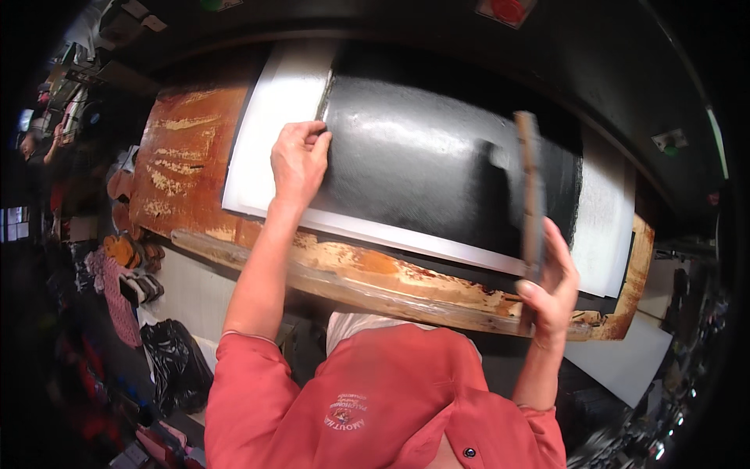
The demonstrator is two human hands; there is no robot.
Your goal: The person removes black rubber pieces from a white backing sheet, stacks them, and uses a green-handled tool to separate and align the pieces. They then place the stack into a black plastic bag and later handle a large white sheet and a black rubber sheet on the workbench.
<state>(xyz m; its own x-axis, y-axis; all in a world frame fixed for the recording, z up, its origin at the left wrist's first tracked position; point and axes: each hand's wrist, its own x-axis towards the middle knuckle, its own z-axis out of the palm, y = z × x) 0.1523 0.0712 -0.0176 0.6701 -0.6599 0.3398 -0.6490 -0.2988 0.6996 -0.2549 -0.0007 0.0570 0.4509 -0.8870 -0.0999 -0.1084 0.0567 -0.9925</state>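
A glossy black sheet (406,164) lies on a larger white sheet (262,129), whose border shows at the left, right and near sides. At the black sheet's left edge is my left hand (298,162), its thumb and fingers pinched together. Whether anything thin is caught between them I cannot make out. On the right, my right hand (556,285) grips a long, narrow wooden strip (531,187), held upright across the black sheet's right part and slightly blurred. A dark reflection of the strip or hand falls on the shiny surface.
Beneath the sheets is a worn brown wooden table (183,164) with flaked varnish and a rough near edge (375,293). A dark machine frame with a red button (506,11) spans the far side. A black plastic bag (172,363) and a pink cloth (117,297) are at lower left.
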